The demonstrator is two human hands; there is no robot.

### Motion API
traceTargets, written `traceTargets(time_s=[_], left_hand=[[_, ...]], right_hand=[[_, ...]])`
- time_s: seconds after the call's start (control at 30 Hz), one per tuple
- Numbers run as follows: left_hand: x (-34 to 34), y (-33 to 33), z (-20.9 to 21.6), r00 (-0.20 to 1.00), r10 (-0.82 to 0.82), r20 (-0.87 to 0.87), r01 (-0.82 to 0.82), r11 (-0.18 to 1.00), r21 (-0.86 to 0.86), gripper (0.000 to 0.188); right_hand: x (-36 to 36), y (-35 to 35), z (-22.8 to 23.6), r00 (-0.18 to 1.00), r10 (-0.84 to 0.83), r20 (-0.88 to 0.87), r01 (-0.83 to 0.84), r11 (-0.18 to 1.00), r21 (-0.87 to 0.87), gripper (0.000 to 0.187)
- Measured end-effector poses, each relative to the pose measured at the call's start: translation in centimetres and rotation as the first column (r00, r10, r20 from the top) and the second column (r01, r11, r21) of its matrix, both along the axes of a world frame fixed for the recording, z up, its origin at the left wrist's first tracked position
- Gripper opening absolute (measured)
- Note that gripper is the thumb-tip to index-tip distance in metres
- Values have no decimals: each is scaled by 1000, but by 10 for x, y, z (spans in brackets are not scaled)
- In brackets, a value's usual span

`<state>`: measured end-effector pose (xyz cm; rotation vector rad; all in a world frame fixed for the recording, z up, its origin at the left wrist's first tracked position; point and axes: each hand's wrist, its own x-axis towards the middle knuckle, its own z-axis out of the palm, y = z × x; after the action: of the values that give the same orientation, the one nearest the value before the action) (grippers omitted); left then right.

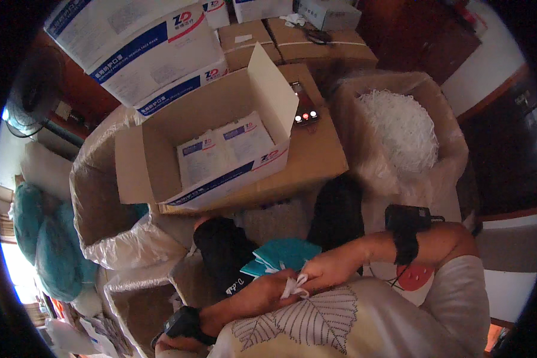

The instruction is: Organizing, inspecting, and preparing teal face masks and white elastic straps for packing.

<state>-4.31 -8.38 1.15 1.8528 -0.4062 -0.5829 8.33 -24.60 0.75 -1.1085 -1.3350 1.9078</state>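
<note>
Close to my body, my left hand [278, 288] and my right hand [329, 268] meet, both closed on white elastic ear loops [295, 287] that are bunched between the fingers. Just past the hands, a small fanned stack of teal face masks [283, 255] lies over my lap. The loops seem to belong to these masks, though my fingers partly hide where they join. Beyond my knees, an open white carton [221, 185] stands with its flaps up. White printed packs [225, 146] lie side by side inside it.
A brown cardboard box [325, 155] supports the carton, with a lit phone [305, 104] on it. Right of it, a plastic-lined box [349, 113] holds a heap of white elastic loops [400, 128]. Stacked white cartons [155, 59] rise behind. Plastic-lined boxes [119, 244] stand left.
</note>
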Motion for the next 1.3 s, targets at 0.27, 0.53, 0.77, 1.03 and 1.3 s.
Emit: traceTargets(time_s=[0.27,0.53,0.77,1.03,1.3], left_hand=[[-5,-10,-11,981,-191,-36,183,971,-155,27],[-6,-16,-12,956,-269,117,279,957,-82,25],[-8,-16,-14,961,-243,128,255,963,-83,23],[-17,-8,-19,983,-185,17,185,980,-70,26],[-27,27,-37,584,524,-621,-806,279,-523,32]], right_hand=[[25,-22,31,987,123,107,-134,987,93,29],[26,-41,37,996,71,61,-70,997,-12,29],[29,-44,38,996,75,55,-69,993,-97,28],[66,-87,42,986,65,155,7,905,-426,25],[69,-73,-42,603,-796,53,695,491,-525,18]])
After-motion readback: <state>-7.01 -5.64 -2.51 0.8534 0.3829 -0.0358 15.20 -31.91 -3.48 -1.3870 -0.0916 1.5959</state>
